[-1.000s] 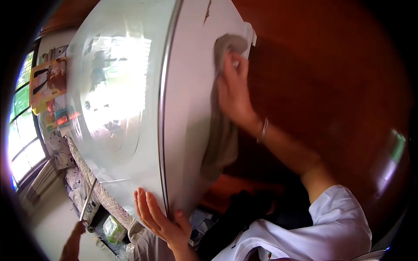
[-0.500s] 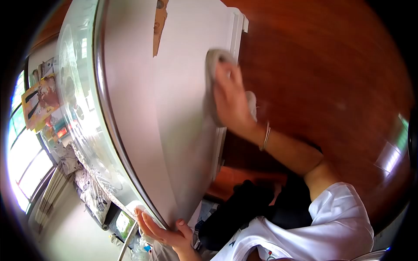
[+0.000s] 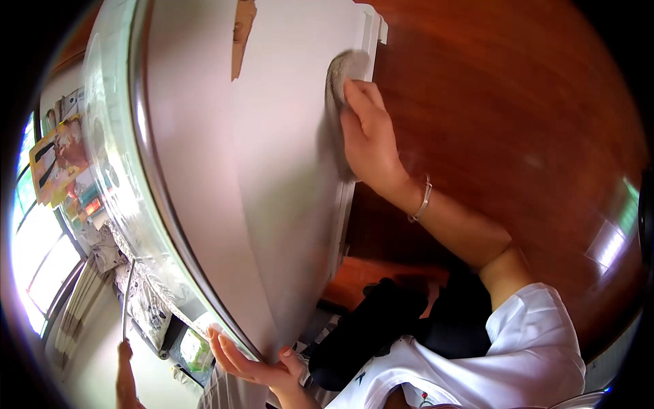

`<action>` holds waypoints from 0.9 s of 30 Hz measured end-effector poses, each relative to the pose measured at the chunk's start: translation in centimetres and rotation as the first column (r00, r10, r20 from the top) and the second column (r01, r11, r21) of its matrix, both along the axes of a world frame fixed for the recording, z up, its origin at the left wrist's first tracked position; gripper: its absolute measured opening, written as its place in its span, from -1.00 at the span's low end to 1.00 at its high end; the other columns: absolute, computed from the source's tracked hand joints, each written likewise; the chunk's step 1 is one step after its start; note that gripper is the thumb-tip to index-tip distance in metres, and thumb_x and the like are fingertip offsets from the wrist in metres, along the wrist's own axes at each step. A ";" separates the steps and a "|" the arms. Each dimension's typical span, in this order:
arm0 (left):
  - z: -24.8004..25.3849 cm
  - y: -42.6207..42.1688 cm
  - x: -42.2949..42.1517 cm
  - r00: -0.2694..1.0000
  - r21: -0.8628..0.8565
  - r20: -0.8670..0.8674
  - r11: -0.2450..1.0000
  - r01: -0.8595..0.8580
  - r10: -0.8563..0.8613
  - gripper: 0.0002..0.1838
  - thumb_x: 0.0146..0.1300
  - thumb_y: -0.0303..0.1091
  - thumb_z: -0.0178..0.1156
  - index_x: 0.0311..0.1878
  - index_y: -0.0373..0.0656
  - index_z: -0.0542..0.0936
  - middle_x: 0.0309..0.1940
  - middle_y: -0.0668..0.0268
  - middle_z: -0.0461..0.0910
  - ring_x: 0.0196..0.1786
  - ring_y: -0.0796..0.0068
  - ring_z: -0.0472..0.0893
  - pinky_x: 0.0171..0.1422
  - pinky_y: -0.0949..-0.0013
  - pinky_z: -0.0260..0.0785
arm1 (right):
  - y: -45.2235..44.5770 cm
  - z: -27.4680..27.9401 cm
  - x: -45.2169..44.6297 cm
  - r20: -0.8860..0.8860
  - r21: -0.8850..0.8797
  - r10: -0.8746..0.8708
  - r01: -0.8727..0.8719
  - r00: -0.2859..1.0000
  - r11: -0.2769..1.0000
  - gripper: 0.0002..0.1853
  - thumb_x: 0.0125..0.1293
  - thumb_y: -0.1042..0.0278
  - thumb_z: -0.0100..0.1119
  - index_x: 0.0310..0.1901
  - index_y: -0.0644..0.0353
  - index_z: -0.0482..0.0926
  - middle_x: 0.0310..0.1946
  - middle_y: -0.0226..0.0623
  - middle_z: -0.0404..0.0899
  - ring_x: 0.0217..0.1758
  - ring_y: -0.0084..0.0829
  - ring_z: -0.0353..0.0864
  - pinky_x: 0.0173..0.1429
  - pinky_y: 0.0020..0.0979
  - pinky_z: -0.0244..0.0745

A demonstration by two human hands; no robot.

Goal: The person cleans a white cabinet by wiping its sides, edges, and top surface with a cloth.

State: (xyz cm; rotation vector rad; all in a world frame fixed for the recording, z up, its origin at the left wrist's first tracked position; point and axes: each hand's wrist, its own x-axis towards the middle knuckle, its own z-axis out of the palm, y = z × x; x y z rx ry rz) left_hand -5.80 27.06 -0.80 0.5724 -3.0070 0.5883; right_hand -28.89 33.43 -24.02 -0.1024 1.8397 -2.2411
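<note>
My right hand (image 3: 371, 136), with a bracelet at the wrist, presses a grey cloth (image 3: 337, 78) flat against the white side panel (image 3: 279, 136) of a piece of furniture, close to the panel's right edge. The cloth is partly hidden under the fingers and blurred by motion. At the bottom, my left hand (image 3: 255, 368) grips the corner of the glass-covered top (image 3: 112, 157). Its fingers lie over the glass side and its thumb is against the panel. A dark rounded rim (image 3: 160, 191) runs between glass and panel.
A torn brown patch (image 3: 242, 41) shows on the panel. Reddish-brown floor (image 3: 511, 116) lies to the right. Another person's hand (image 3: 125, 371) holds a thin rod (image 3: 127, 300) at lower left. Patterned cushions (image 3: 146, 310) and a window (image 3: 44, 252) are beyond.
My right hand and the cloth have slid slightly upward in view along the panel. Another person's hand with a rod has come into view at lower left. My left hand stays at the corner.
</note>
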 end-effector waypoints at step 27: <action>-0.3 -0.4 -0.3 0.995 -0.016 -0.076 0.998 0.067 -0.068 -0.13 0.31 0.33 -0.18 0.31 -0.37 0.26 0.23 -0.18 0.32 0.30 -0.16 0.32 0.32 -0.19 0.18 | -0.4 -1.9 0.1 -0.076 0.222 -0.013 0.029 0.997 0.975 -0.57 0.26 0.63 -0.15 0.19 0.33 0.33 -0.06 0.04 0.39 0.06 0.01 0.38 0.18 -0.27 0.32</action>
